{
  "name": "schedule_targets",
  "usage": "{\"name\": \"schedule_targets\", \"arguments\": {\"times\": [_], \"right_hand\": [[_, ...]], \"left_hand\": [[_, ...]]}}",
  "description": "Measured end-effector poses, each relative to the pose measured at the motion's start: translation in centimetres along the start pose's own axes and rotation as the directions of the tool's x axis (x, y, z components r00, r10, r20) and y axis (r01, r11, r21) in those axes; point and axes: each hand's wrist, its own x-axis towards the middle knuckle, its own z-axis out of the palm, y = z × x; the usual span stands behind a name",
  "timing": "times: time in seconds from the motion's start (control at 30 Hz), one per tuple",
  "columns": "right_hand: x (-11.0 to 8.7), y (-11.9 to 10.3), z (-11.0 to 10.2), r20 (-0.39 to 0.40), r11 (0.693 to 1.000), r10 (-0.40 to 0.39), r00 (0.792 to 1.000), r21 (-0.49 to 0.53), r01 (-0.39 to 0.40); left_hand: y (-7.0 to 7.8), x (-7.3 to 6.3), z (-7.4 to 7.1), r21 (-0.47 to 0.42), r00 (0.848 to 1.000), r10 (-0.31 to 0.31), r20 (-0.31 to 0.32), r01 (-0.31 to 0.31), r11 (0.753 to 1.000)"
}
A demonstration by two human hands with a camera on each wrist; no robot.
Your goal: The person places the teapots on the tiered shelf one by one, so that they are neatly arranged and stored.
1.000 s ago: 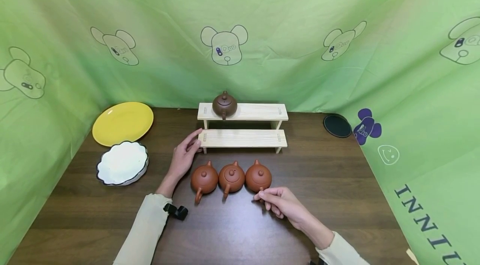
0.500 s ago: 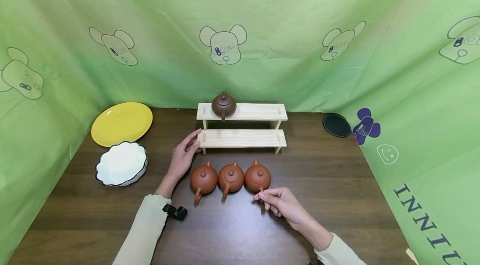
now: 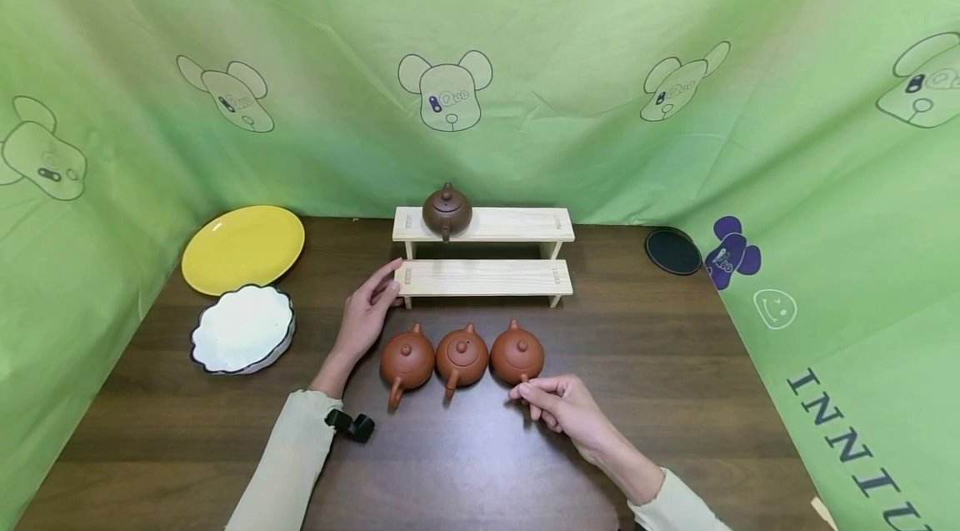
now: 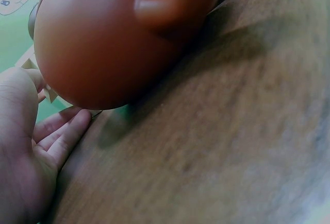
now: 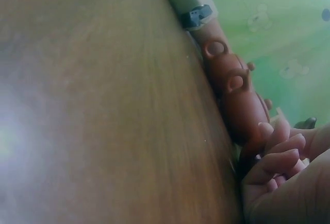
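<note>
Three reddish-brown clay teapots stand in a row on the table: a left teapot (image 3: 407,360), a middle teapot (image 3: 461,358) and a right teapot (image 3: 517,356). Their handles point toward the person. My right hand (image 3: 566,410) pinches the handle of the right teapot between thumb and fingers. Behind the row is a two-tier wooden display stand (image 3: 483,277). My left hand (image 3: 365,318) holds the left end of its lower shelf, thumb at the edge and other fingers partly hidden beneath. A dark brown teapot (image 3: 447,212) sits on the upper shelf, toward the left.
At the left, a yellow plate (image 3: 243,250) lies behind a white scalloped dish (image 3: 243,331) with a dark rim. A round black coaster (image 3: 673,252) lies at the back right. A green printed curtain (image 3: 562,139) encloses the table (image 3: 660,398) at the back and sides.
The right teapot and my right hand have shifted very slightly to the right, widening the small space beside the middle teapot. My left hand stays on the stand.
</note>
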Motion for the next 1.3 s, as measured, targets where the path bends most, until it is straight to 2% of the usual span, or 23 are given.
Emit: {"name": "schedule_targets", "arguments": {"times": [0.17,0.4,0.57,0.7,0.83,0.93,1.1,1.3], "right_hand": [[0.0,0.0,0.0,-0.014,1.0,-0.018,1.0,0.011,0.018],[-0.1,-0.4,-0.2,-0.048,1.0,-0.018,0.999,0.005,0.018],[-0.3,-1.2,-0.4,-0.061,0.999,-0.053,0.997,0.0,0.053],[-0.6,-2.0,-0.5,-0.067,0.996,-0.088,0.994,-0.026,0.086],[-1.0,-2.9,-0.6,-0.081,0.991,-0.125,0.989,-0.053,0.12],[-1.3,-3.6,-0.6,-0.093,0.986,-0.154,0.984,-0.077,0.147],[-1.5,-4.6,-0.7,-0.106,0.977,-0.188,0.977,-0.124,0.174],[-1.1,-5.8,-1.0,-0.111,0.967,-0.223,0.968,-0.148,0.206]], "left_hand": [[-0.8,0.1,-0.1,-0.007,1.0,0.001,-0.015,-0.001,1.0],[0.4,-0.1,0.0,0.028,1.0,-0.022,0.003,0.022,0.999],[-0.7,0.2,-0.1,0.007,1.0,-0.001,-0.011,0.001,1.0],[-1.8,0.4,-0.4,-0.026,1.0,0.024,0.002,-0.024,0.999],[-2.4,0.7,-0.4,-0.042,1.0,0.02,0.002,-0.02,0.999],[-2.2,0.6,-0.4,-0.051,1.0,0.024,0.004,-0.024,0.998],[-0.8,0.2,-0.2,-0.008,1.0,0.007,0.0,-0.007,1.0],[-0.6,0.1,-0.1,0.007,1.0,0.013,-0.001,-0.013,1.0]]}}
